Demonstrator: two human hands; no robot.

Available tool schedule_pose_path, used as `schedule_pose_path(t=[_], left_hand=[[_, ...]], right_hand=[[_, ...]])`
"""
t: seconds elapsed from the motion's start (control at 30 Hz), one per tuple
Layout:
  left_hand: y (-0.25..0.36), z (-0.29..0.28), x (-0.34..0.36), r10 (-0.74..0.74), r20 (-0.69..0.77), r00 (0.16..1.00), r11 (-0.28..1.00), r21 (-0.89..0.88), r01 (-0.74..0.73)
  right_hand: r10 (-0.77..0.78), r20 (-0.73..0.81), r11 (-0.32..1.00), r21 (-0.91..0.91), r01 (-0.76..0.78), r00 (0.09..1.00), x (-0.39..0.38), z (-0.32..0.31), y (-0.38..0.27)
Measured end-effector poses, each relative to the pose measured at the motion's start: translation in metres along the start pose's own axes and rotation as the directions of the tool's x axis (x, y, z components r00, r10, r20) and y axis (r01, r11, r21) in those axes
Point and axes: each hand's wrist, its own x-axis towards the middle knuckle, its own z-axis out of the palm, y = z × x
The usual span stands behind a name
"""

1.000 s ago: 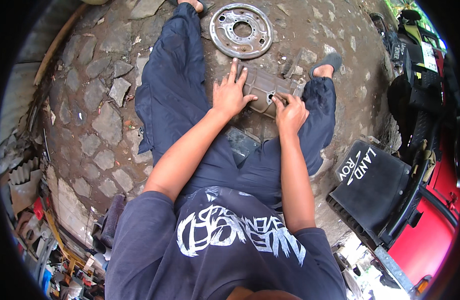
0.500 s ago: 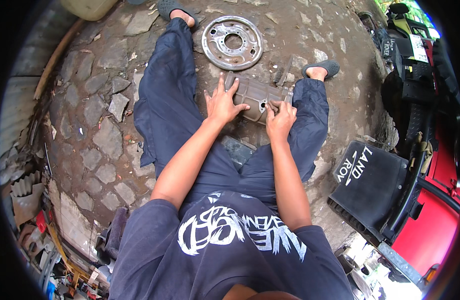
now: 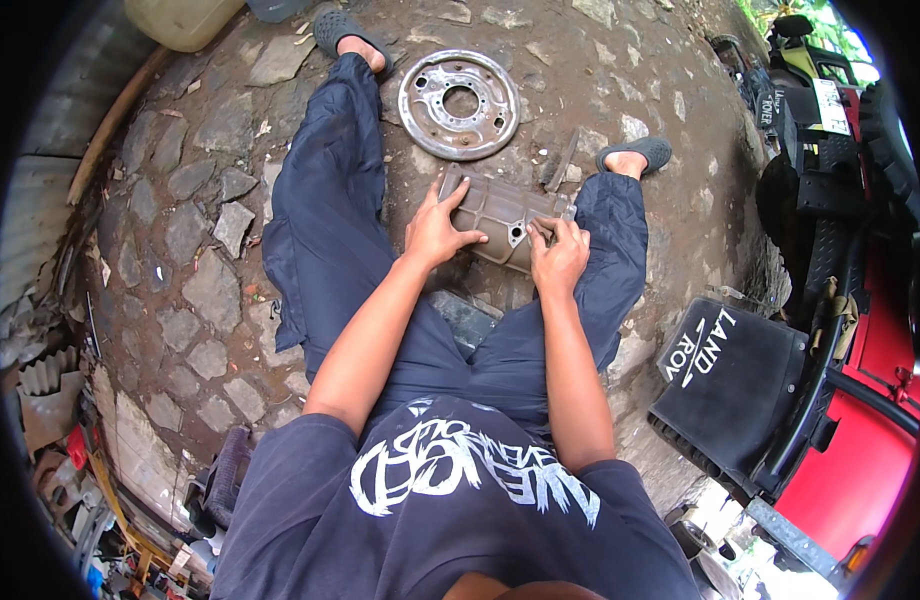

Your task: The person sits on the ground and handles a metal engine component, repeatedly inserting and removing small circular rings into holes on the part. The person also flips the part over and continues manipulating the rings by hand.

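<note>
A brown, ribbed cast-metal housing [image 3: 488, 203] lies on the ground between my legs. Spread around its left end, my left hand [image 3: 432, 232] steadies it, with the index finger along the top and the thumb on the near side. My right hand [image 3: 562, 258] is at the right part of the housing, thumb and fingertips pinched together just right of a small flanged hole [image 3: 516, 232]. Whatever sits in that pinch, if anything, is too small to tell. Beyond the housing, a round metal plate [image 3: 415, 110] with a big central hole lies flat.
Flat stones are set in the dirt ground [image 3: 540, 110]. A dark flat block [image 3: 464, 318] lies between my thighs. On the right stands a red vehicle with a black mudflap [image 3: 735, 365]. Corrugated metal sheets [image 3: 55, 215] and scrap parts line the left, and a yellowish container [image 3: 185, 20] is at the upper left.
The view has shifted slightly, so the ground things appear lower. My right fingertips have moved a little away from the flanged hole. My left hand keeps its place on the housing.
</note>
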Motion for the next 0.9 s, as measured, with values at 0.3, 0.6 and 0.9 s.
schedule_pose_path(t=[0.3,0.6,0.9], left_hand=[[-0.002,0.004,0.003,-0.015,0.017,1.0,1.0,0.0,0.015],[-0.005,0.002,0.009,0.047,0.027,0.999,0.999,0.009,-0.047],[-0.003,0.002,0.009,0.026,0.044,0.999,1.0,0.013,-0.027]], right_hand=[[-0.033,0.136,0.997,0.076,0.023,0.99,0.001,-0.011,0.004],[-0.138,0.135,0.99,0.039,0.134,0.981,0.0,-0.011,0.009],[-0.058,0.113,0.998,-0.002,0.058,0.992,-0.003,-0.014,0.001]])
